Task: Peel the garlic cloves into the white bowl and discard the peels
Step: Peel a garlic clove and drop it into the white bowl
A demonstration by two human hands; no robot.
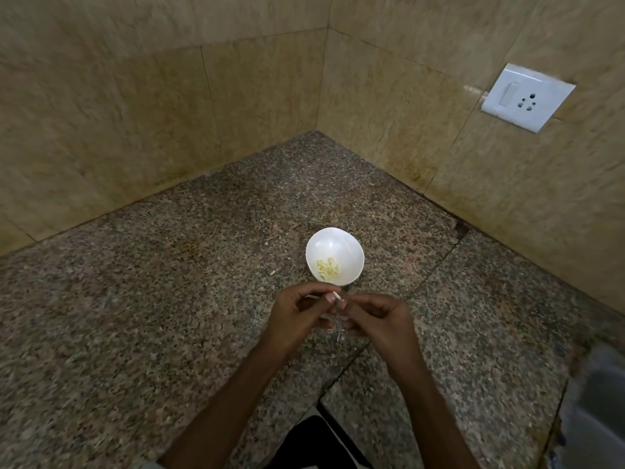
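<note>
A white bowl stands on the speckled granite counter and holds several peeled yellowish garlic cloves. Just in front of it, my left hand and my right hand meet fingertip to fingertip. Between them they pinch a small pale garlic clove, its tip poking up at my left thumb. Thin whitish peel scraps hang or lie under the hands. How much skin the clove still carries is hidden by my fingers.
Tiled walls close off the counter's far corner. A white switch and socket plate sits on the right wall. A loose peel fragment lies left of the bowl. A counter seam runs diagonally, and a steel sink edge shows at the right.
</note>
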